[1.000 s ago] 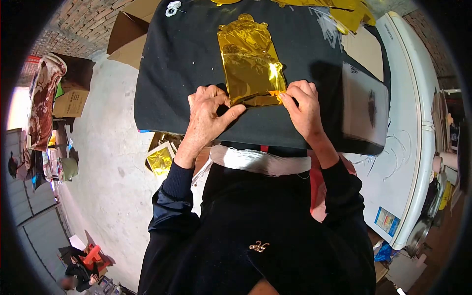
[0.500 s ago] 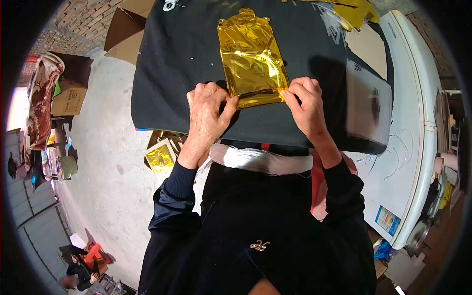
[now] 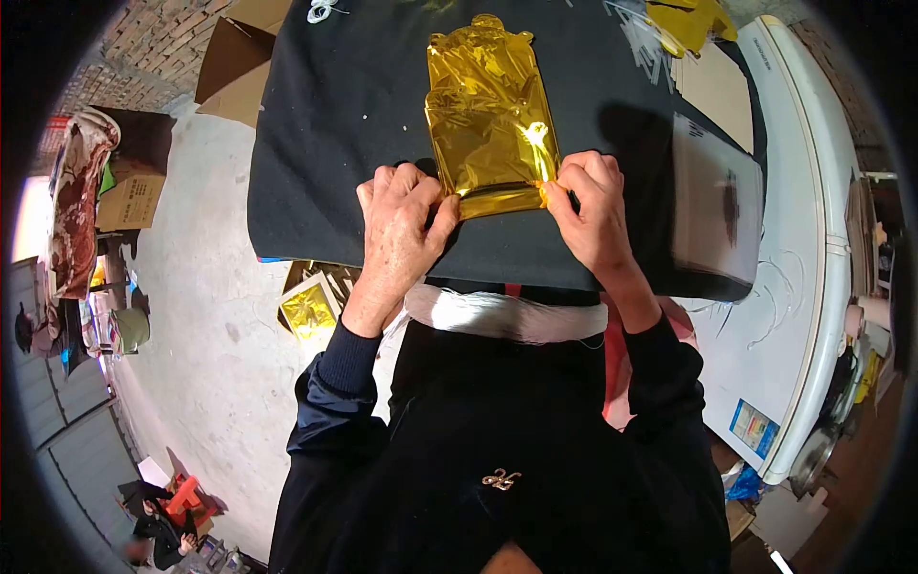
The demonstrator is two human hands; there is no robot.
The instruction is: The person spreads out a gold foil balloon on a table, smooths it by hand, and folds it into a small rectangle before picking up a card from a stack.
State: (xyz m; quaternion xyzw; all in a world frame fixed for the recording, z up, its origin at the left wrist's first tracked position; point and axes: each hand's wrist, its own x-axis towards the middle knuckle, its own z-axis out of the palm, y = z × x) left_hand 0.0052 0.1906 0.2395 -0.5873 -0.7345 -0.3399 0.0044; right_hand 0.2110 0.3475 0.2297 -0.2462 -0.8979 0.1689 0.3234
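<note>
A shiny gold foil balloon (image 3: 488, 124) lies flat and uninflated on the black cloth of the table (image 3: 335, 124), its tabbed end pointing away from me. Its near edge is folded over into a narrow band. My left hand (image 3: 402, 220) pinches the left corner of that fold between thumb and fingers. At the right corner, my right hand (image 3: 593, 206) is closed on the fold, with a small orange-gold bit showing at its fingertips. A hank of white string (image 3: 507, 314) lies across my lap, below both hands.
Thin clear strips (image 3: 641, 38) and more gold foil (image 3: 693, 24) are at the back right. A clear plastic packet (image 3: 717, 201) lies on the right. An open carton (image 3: 234, 72) stands left; beneath the table edge sits a box with gold packets (image 3: 311, 311). Another person (image 3: 167, 526) is far off, lower left.
The foil's folded near edge has shifted slightly toward me, and its surface creases look different. Both hands keep their pinch on the corners.
</note>
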